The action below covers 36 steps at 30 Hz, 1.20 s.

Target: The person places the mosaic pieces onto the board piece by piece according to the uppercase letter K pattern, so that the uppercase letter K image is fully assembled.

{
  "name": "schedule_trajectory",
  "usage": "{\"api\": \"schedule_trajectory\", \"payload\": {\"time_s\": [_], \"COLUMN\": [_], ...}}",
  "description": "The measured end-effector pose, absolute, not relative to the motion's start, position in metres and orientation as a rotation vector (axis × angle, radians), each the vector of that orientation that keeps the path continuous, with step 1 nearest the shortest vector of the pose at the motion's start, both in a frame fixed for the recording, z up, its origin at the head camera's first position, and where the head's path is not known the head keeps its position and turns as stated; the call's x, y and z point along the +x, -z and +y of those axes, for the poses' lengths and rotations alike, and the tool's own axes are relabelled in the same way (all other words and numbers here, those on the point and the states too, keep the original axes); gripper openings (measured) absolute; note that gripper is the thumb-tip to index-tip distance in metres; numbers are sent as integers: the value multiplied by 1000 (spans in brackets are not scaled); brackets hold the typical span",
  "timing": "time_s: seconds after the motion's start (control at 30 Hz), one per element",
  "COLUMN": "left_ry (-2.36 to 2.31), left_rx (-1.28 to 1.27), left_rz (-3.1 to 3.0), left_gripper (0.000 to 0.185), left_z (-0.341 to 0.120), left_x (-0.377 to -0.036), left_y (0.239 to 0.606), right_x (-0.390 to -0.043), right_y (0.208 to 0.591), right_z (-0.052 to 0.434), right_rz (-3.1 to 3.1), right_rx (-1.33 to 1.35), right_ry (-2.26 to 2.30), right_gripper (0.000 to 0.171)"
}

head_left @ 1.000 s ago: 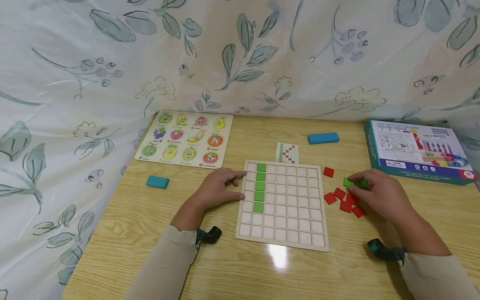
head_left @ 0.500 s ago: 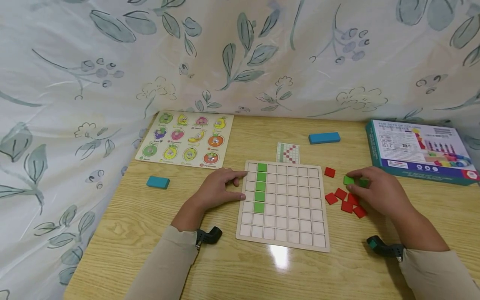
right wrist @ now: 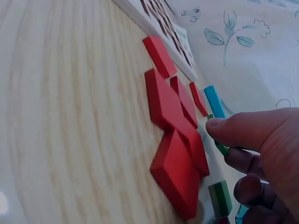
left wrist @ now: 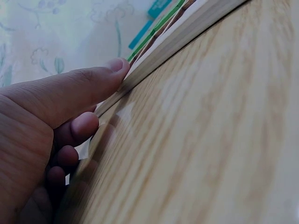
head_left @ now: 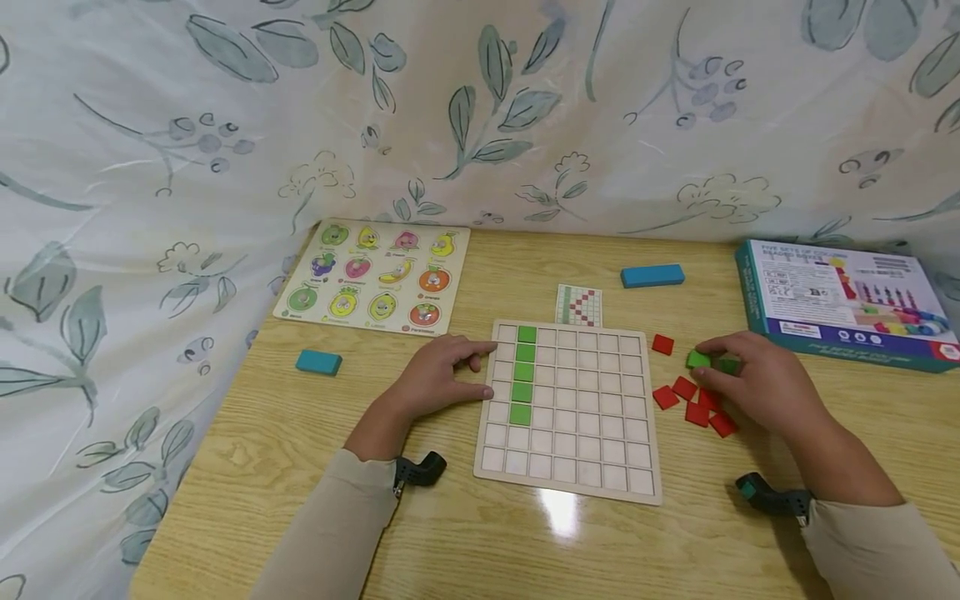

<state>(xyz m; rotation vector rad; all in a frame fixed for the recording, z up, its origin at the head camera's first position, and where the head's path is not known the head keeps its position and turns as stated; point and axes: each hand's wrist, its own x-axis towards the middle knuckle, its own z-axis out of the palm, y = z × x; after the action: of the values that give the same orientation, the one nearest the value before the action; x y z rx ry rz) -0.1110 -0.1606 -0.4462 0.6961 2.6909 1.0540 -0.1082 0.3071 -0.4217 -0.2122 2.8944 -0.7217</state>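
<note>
A pale wooden grid board (head_left: 570,489) lies at the middle of the table, with several green square tiles (head_left: 521,392) in its second column from the left. At the board's left edge, my left hand (head_left: 431,382) touches the rim with outstretched thumb and index finger; its other fingers curl under. To the right, my right hand (head_left: 765,383) pinches a green tile (head_left: 698,358) between thumb and finger, tilted in the right wrist view. Another green tile (right wrist: 220,198) lies beneath that hand. Close by are several loose red tiles (head_left: 697,414), some overlapping.
Behind the board lies a small pattern card (head_left: 579,305). A blue block (head_left: 652,276) is at the back, a teal block (head_left: 318,362) at the left. The fruit picture board (head_left: 369,279) occupies the back left. A toy box (head_left: 847,304) stands at the back right.
The green tile in my right fingers has tipped up slightly, and that hand has shifted a little toward the back. The left hand stays at the board's edge.
</note>
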Motion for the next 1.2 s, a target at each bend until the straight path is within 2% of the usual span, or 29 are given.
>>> {"api": "schedule_trajectory", "payload": {"time_s": [0.2,1.2], "left_ry": [-1057,-1052], "left_rx": [707,704], "left_rz": [2694,2688], "left_gripper": [67,66], "left_z": [-160,-160], "left_x": [-111,-111], "left_y": [446,442], "right_x": [-103,-70], "right_y": [419,415], "right_z": [295,216], "right_rz": [2915,2806], "right_rx": [-261,-596], "right_ry": [742,896], "right_gripper": [37,30]}}
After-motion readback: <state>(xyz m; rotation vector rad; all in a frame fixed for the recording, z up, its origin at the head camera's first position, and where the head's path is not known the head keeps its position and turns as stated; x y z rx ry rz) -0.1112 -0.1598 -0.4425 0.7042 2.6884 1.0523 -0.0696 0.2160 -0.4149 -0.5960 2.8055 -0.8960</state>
